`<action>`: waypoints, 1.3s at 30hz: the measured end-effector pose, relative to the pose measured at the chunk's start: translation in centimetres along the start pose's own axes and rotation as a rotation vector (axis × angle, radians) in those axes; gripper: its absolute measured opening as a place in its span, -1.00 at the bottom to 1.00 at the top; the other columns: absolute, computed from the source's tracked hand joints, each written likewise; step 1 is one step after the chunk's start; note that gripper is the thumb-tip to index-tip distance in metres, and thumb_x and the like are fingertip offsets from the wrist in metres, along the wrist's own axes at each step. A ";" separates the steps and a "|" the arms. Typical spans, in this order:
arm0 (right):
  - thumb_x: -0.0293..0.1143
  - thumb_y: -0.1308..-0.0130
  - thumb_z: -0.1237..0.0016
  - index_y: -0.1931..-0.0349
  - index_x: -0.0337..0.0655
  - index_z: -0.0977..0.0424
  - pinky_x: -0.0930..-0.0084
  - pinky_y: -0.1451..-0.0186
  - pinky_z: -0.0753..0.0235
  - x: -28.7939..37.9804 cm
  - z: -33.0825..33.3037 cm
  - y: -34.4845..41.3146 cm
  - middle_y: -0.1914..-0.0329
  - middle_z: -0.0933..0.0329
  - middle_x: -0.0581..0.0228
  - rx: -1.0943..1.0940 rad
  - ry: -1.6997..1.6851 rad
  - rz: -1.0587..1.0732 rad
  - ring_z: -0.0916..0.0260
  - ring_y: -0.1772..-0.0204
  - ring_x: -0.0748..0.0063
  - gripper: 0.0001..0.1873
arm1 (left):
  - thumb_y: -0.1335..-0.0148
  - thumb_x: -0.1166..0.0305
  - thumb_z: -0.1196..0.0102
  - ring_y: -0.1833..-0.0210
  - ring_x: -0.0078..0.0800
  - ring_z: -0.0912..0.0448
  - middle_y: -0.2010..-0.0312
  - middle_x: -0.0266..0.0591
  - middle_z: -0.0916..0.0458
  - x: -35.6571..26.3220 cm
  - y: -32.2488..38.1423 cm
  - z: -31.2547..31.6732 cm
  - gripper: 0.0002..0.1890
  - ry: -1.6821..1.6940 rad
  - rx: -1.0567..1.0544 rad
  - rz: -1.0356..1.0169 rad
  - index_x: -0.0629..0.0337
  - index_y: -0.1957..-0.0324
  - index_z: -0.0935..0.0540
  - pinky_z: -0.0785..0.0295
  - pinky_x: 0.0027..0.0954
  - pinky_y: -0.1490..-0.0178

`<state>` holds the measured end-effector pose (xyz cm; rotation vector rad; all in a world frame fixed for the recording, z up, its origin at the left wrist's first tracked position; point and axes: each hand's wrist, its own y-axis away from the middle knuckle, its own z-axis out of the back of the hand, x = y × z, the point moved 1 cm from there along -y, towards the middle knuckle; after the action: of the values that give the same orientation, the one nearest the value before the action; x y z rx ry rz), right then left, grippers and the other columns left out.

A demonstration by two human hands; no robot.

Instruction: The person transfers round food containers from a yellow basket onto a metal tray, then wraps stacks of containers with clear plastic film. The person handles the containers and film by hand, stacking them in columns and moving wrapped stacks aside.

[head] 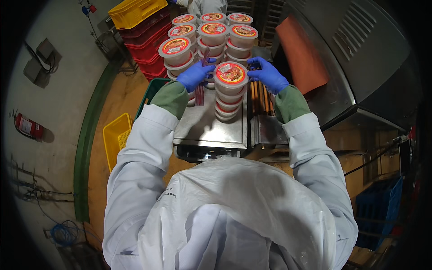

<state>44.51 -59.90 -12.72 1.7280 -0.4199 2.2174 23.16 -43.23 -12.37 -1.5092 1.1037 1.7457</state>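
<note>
In front of me a stack of white plastic tubs (231,77), with a red and yellow label on the top lid, stands on a steel platform (189,128). At its left side is my left hand (197,75), in a blue glove. Reddish translucent plastic strips (199,96) emerge above and below that hand and appear held in it. My right hand (269,75), gloved the same way, has its fingers bent at the right rim of the top tub. Whether those fingertips grip the rim or something thin is too small to tell.
More stacked tubs (212,29) stand beyond in rows. Red crates (148,50) topped by a yellow crate (136,11) rise at far left; another yellow crate (116,138) sits lower. A steel machine (337,87) borders the right, bearing an orange sheet (303,57). Another person (209,6) is at the back.
</note>
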 end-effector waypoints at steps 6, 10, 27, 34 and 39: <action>-0.42 -0.24 -0.14 -0.07 -0.26 -0.36 0.38 -0.01 -0.54 0.2 1.0 -7.6 0.01 -0.44 0.18 0.299 0.446 -0.253 -0.46 0.08 0.44 -0.58 | -0.35 0.07 0.02 0.28 -0.61 -0.45 0.17 -0.41 -0.60 -2.2 -6.3 0.1 -0.64 -0.432 0.031 0.108 0.02 -0.04 -0.57 -0.33 -0.48 0.27; -0.32 -0.18 -0.20 -0.07 -0.22 -0.35 0.25 -0.22 -0.41 2.9 -3.5 -0.1 -0.06 -0.37 0.08 0.143 0.668 0.673 -0.41 -0.12 0.17 -0.51 | -0.35 0.05 0.04 0.42 -0.58 -0.34 0.49 -0.42 -0.42 -0.2 -5.6 3.6 -0.64 -0.093 -0.050 0.159 0.11 0.11 -0.61 -0.23 -0.51 0.38; 0.09 -0.04 -0.28 -0.13 -0.29 -0.36 0.28 -0.15 -0.46 -4.2 0.0 -3.4 -0.16 -0.42 -0.06 -0.472 0.520 0.152 -0.44 -0.18 0.14 -0.22 | -0.31 0.27 -0.15 0.41 -0.61 -0.49 0.39 -0.33 -0.62 2.0 -2.4 -1.8 -0.75 0.261 -0.131 -0.097 0.24 0.11 -0.60 -0.43 -0.52 0.29; -0.45 -0.35 0.03 0.08 -0.32 -0.45 0.21 -0.09 -0.58 -1.3 -2.8 1.2 0.20 -0.57 0.10 0.157 -1.169 -0.268 -0.55 0.10 0.34 -0.80 | -0.38 0.25 -0.01 0.31 -0.61 -0.45 0.36 -0.42 -0.41 4.4 0.1 -2.4 -0.65 0.443 0.138 0.001 0.08 -0.15 -0.45 -0.47 -0.45 0.26; -0.44 -0.27 -0.05 0.16 -0.25 -0.46 0.36 0.06 -0.59 -4.5 -2.8 3.6 0.29 -0.53 0.20 0.028 -0.408 -0.191 -0.51 0.24 0.43 -0.83 | -0.36 0.27 0.02 0.26 -0.59 -0.44 0.21 -0.40 -0.44 6.9 0.8 0.1 -0.56 0.109 0.089 0.088 -0.04 -0.27 -0.37 -0.47 -0.41 0.23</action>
<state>41.58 -62.26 -17.90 2.1415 -0.2960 1.7462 21.11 -44.19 -18.97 -1.5375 1.3040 1.6651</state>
